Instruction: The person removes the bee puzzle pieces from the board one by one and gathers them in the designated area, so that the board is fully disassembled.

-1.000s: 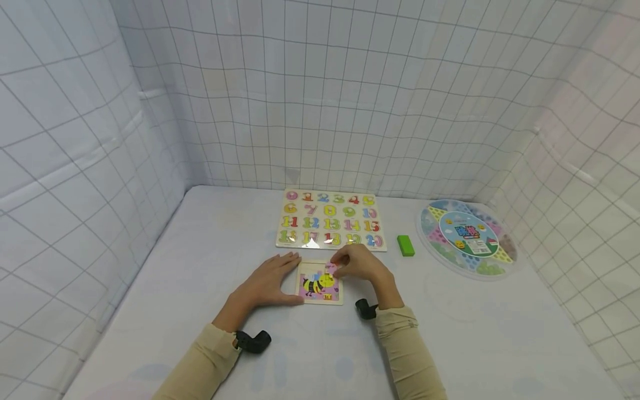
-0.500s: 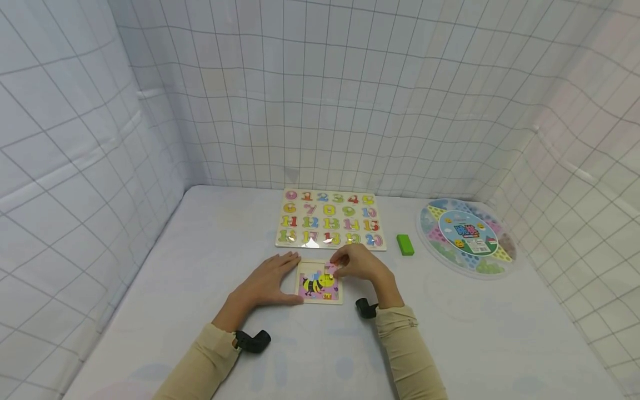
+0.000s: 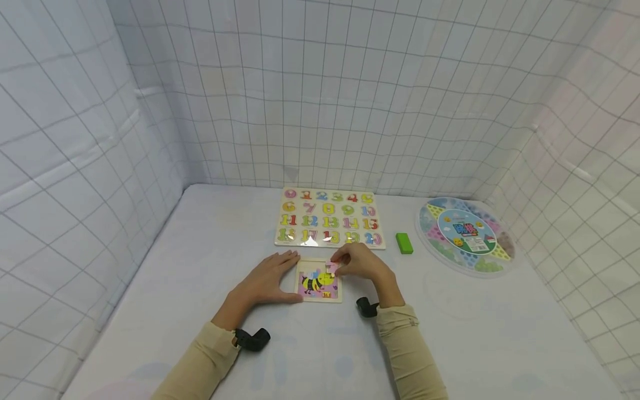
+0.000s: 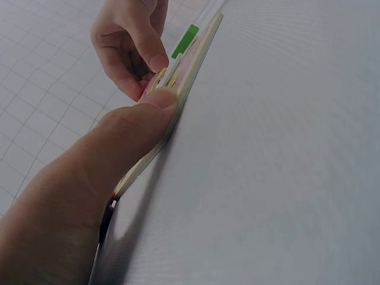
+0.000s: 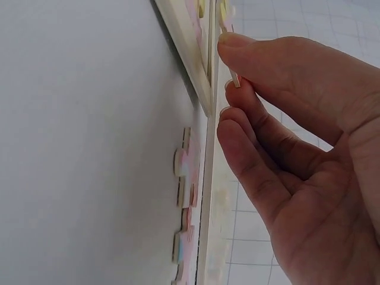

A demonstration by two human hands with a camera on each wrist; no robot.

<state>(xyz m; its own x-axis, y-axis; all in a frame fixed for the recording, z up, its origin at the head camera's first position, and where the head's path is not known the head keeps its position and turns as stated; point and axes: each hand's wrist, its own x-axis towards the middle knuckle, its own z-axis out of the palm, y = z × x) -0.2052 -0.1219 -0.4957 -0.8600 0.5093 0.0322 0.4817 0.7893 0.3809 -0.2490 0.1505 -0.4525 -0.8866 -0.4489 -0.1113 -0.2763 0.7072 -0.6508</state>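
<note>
A small wooden jigsaw frame (image 3: 320, 300) lies on the white table, with a yellow-and-black bee picture (image 3: 313, 285) on pink in it. Spread along its left side, my left hand (image 3: 265, 282) steadies it, thumb (image 4: 160, 98) pressing the near rim and fingertips at the far left corner. My right hand (image 3: 361, 262) pinches a pink-and-yellow puzzle piece (image 3: 331, 268) between thumb and fingers over the frame's far right part. In the right wrist view this piece (image 5: 224, 15) stands on edge in the fingertips. Loose jigsaw pieces (image 5: 187, 172) lie beyond the frame, hidden in the head view.
Behind the frame lies a number puzzle board (image 3: 330, 218) with colourful numerals. A green block (image 3: 404, 243) sits right of it, and farther right a round, printed game board (image 3: 467, 236). Grid-patterned cloth walls (image 3: 330, 100) enclose the table's back and sides.
The pinched piece has shifted and tilted slightly over the frame's far right part. My left hand stays in place on the frame, and my right hand has barely moved.
</note>
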